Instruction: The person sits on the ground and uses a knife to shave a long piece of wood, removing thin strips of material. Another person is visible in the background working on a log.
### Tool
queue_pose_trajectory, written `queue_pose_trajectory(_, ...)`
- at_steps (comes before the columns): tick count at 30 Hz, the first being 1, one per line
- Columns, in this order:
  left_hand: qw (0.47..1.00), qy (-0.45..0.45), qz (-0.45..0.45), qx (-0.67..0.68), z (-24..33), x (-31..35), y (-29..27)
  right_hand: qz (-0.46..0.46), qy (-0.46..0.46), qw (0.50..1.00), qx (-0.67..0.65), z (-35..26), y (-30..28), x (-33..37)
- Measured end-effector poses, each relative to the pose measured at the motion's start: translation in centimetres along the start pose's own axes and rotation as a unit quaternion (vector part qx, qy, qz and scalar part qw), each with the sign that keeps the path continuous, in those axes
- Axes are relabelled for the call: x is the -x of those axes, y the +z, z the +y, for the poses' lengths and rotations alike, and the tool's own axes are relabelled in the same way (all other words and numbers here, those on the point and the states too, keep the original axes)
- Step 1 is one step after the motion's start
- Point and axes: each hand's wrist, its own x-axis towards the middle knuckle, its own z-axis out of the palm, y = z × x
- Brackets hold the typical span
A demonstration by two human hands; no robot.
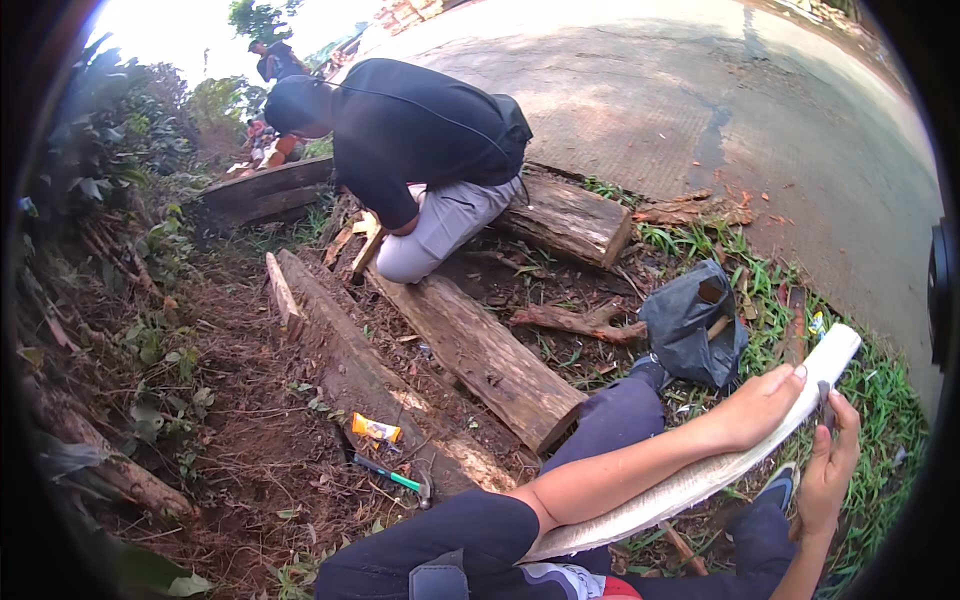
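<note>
A long, pale, bare wooden piece (660, 500) slants from my lap up to the right, its blunt far end above the grass. My left hand (765, 405) is closed over its upper part, with the forearm lying along it. Close beside, my right hand (832, 465) is raised at the wood's right side. Its fingers pinch a small dark flat piece (823, 392) against the wood; whether this is sandpaper or a scraper I cannot tell. My legs are bent beneath the wooden piece.
A person (420, 140) bends over on a thick squared log (490, 360) ahead. A black plastic bag (690, 325) stands by my foot. Left of me lie a hammer (395, 476) with a green handle and a yellow-orange packet (376, 428). Concrete pavement (660, 110) runs beyond the grass.
</note>
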Motion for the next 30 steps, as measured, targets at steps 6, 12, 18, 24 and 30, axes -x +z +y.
queue_pose_trajectory(6,0.999,-0.012,-0.038,-0.019,0.1,1.9,1.0,0.106,0.064,0.991,-0.055,4.8,-0.6,-2.2)
queue_pose_trajectory(12,1.000,0.004,0.003,-0.025,-1.0,0.6,0.4,-0.025,-0.003,0.997,-0.078,1.6,-1.0,0.5)
queue_pose_trajectory(18,1.000,0.001,-0.014,-0.011,-0.9,0.7,0.6,-0.089,-0.026,0.996,-0.015,0.5,-0.9,0.7)
queue_pose_trajectory(24,1.000,0.013,0.004,-0.006,-2.0,0.0,1.3,-0.005,-0.079,0.995,0.068,1.0,-0.3,0.1)
queue_pose_trajectory(30,0.999,-0.002,-0.040,-0.015,-0.4,1.4,2.4,0.177,0.231,0.957,0.005,3.6,-4.9,-2.7)
